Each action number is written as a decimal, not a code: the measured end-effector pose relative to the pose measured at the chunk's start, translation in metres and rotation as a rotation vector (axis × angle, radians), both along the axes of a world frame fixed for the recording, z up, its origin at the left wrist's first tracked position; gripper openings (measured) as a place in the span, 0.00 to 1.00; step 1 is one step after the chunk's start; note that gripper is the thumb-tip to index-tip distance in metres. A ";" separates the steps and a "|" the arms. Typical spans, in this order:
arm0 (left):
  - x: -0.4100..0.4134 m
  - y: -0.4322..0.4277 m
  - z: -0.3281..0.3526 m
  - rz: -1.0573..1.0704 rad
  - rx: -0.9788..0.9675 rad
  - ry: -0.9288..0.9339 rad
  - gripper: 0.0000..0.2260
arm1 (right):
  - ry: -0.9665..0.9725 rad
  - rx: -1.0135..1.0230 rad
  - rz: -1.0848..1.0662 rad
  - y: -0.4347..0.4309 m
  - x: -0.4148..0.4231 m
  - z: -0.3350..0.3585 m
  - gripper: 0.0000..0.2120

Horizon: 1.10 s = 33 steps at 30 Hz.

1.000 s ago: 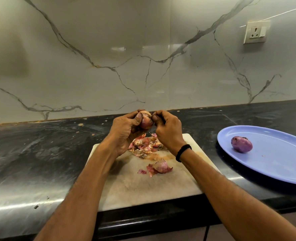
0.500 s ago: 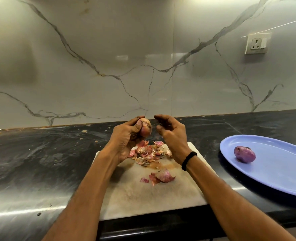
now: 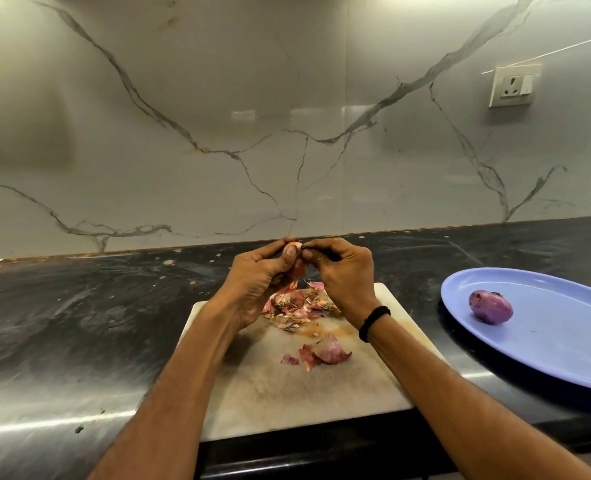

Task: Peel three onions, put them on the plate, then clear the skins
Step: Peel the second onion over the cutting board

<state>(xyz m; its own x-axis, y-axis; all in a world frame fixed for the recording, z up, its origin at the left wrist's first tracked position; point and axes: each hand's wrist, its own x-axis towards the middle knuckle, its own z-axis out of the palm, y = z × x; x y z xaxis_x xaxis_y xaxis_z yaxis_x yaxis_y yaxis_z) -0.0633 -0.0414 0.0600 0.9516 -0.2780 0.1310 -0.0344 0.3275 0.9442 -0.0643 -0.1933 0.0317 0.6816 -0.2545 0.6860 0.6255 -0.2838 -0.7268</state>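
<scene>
Now one onion (image 3: 299, 267) grasped in left grip (image 3: 257, 277), right grip (image 3: 343, 276); one peeled onion (image 3: 490, 306) plated.

**Surfaces and Finishes at the Counter**

The counter (image 3: 79, 323) is seen to be dark polished stone, glossy enough that a broad streak of light is thrown back near its front edge, and it is dotted with pale specks. The wall (image 3: 218, 133) is faced with smooth, shiny marble-look panels veined in grey. The cutting board (image 3: 287, 393) is pale, matt and stained brownish; whether it is stone or plastic cannot be told. A smooth blue plate (image 3: 564, 358) is marked by a soft sheen, and the peeled onion (image 3: 490, 306) on it is slick and purple. The skins (image 3: 297, 303) are dry, thin and papery. Smooth cream plastic is shown by the socket (image 3: 512, 85).
</scene>
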 end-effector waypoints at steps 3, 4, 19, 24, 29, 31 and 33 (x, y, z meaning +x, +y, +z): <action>0.001 -0.002 0.000 -0.003 -0.004 -0.003 0.21 | -0.005 -0.076 -0.103 0.003 0.001 -0.002 0.05; 0.001 -0.002 0.000 -0.007 -0.003 -0.002 0.21 | 0.002 -0.100 -0.128 0.003 0.001 -0.002 0.05; -0.006 -0.006 0.004 0.010 -0.044 0.108 0.10 | 0.365 0.591 0.264 0.008 -0.008 0.012 0.09; -0.006 -0.005 0.006 0.033 -0.129 0.144 0.08 | 0.364 1.061 0.579 -0.001 -0.008 0.024 0.07; -0.003 -0.005 0.006 0.065 -0.102 0.132 0.08 | 0.327 0.697 0.455 -0.002 -0.004 0.017 0.08; -0.003 -0.005 0.006 0.071 -0.097 0.128 0.08 | 0.282 0.536 0.429 -0.002 -0.004 0.014 0.11; -0.004 -0.003 0.006 0.073 -0.092 0.121 0.10 | 0.236 0.391 0.405 0.000 -0.006 0.012 0.15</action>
<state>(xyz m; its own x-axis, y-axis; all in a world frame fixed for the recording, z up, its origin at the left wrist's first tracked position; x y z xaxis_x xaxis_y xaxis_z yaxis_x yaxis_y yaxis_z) -0.0671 -0.0447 0.0658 0.9792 -0.1995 0.0357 0.0512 0.4140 0.9088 -0.0701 -0.1931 0.0433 0.8992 -0.1460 0.4124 0.4370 0.2589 -0.8614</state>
